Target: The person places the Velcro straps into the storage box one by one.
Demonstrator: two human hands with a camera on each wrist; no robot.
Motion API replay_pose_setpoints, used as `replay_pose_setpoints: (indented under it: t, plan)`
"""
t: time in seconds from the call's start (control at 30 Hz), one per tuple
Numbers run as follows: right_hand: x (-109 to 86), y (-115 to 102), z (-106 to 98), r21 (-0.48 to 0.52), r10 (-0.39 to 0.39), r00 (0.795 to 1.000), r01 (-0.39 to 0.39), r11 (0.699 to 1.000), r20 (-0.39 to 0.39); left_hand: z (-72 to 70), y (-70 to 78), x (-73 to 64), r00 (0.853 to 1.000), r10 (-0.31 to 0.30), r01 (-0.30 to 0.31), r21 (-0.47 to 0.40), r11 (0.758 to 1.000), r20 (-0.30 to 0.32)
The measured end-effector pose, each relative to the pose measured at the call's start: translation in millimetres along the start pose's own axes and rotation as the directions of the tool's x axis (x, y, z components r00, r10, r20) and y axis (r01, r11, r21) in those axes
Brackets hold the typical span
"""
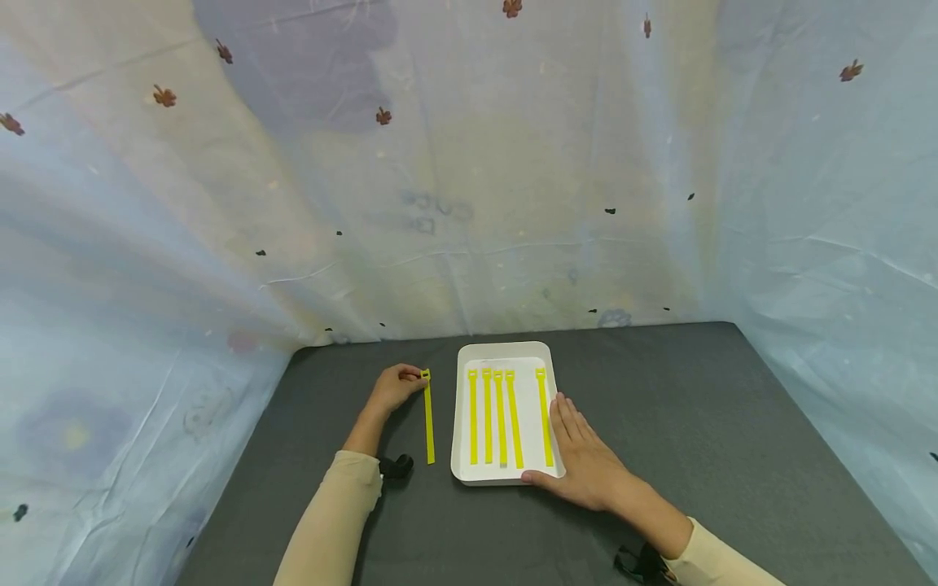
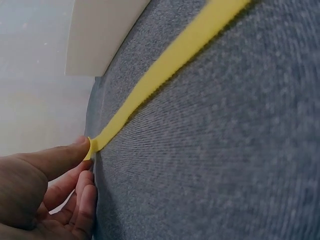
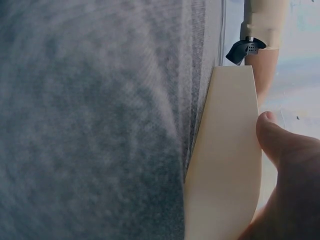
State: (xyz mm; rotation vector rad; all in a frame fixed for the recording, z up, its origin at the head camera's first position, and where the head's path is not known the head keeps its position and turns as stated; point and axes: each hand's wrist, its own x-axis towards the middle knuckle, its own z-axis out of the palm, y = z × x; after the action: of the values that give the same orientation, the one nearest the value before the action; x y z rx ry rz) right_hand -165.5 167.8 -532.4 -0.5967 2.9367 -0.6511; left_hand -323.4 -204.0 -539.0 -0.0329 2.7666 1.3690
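With thumb and forefinger, my left hand (image 1: pixel 394 387) pinches the slotted head of a yellow hook-and-loop cable tie (image 1: pixel 429 427). In the left wrist view the rest of this tie (image 2: pixel 165 62) stretches away along the cloth. Just to its right sits a white tray (image 1: pixel 506 351), with several more yellow cable ties (image 1: pixel 500 419) lengthwise inside, slotted heads at the far end. A wider gap sets off the rightmost tie (image 1: pixel 544 415). My right hand (image 1: pixel 589 468) rests against the tray's right side, fingers straight, thumb spread to the near right corner.
A dark grey cloth (image 1: pixel 703 431) covers the table. Behind it and at both sides hangs a pale patterned curtain (image 1: pixel 469 179). Black straps sit on both wrists, the left one (image 1: pixel 396 467) close to the cloth.
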Motion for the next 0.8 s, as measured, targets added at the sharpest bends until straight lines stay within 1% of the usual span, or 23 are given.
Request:
replay_pose_setpoints:
  t: [0.17,0.53,0.8]
  plan:
    - [0.1,0.6,0.5,0.003,-0.005,1.000,0.005,1.000,-0.001,1.4,-0.9,0.0,1.000,0.015,-0.015,0.021,1.000,-0.016]
    - [-0.2,-0.4,-0.8,-0.003,0.000,1.000,0.000,1.000,0.007,0.9,-2.8,0.3,1.000,0.003,-0.002,0.009,1.000,-0.019]
    - [-0.8,-1.1,-1.8,0.002,0.000,1.000,0.000,1.000,0.008,0.4,-3.5,-0.3,0.999,0.014,-0.013,0.010,1.000,-0.032]
